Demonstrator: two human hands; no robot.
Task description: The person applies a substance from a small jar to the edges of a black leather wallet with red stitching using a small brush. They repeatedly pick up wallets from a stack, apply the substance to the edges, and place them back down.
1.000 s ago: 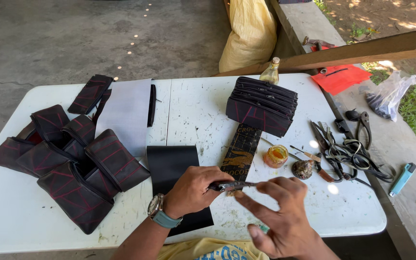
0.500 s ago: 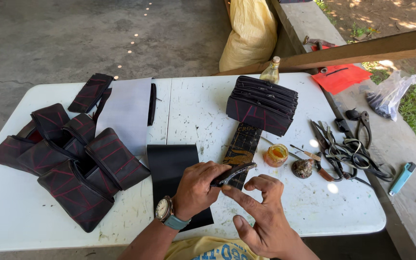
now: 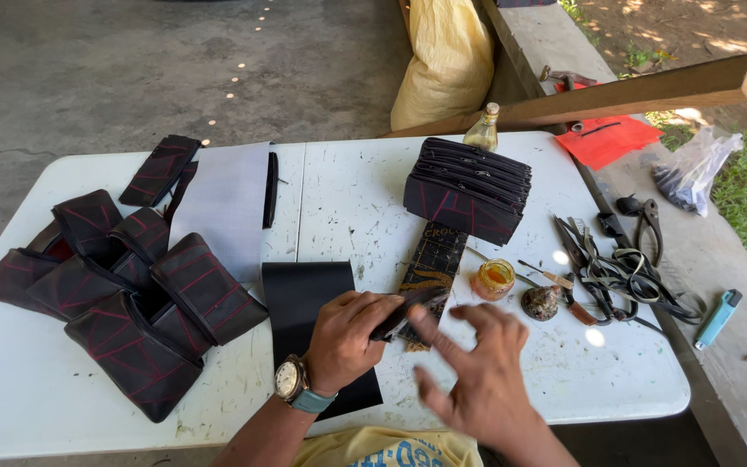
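Note:
My left hand (image 3: 349,337), with a watch on the wrist, is closed around a small dark strip (image 3: 399,316) over the near part of the white table (image 3: 347,199). My right hand (image 3: 473,372) hovers just to the right of it with fingers spread, blurred, holding nothing. Under the left hand lies a flat black sheet (image 3: 300,298). Just beyond the hands lies a long dark board with yellow marks (image 3: 434,259).
Several dark pouches with red stitching (image 3: 123,285) are piled at the left. A stack of black folded pieces (image 3: 469,188) stands at the back. A small amber jar (image 3: 494,278), scissors and pliers (image 3: 607,259), a blue lighter (image 3: 718,318) and a glass bottle (image 3: 482,130) lie right.
My right hand has let go of the dark strip and pulled back toward me, fingers opening. My left hand keeps hold of the strip and has tilted it.

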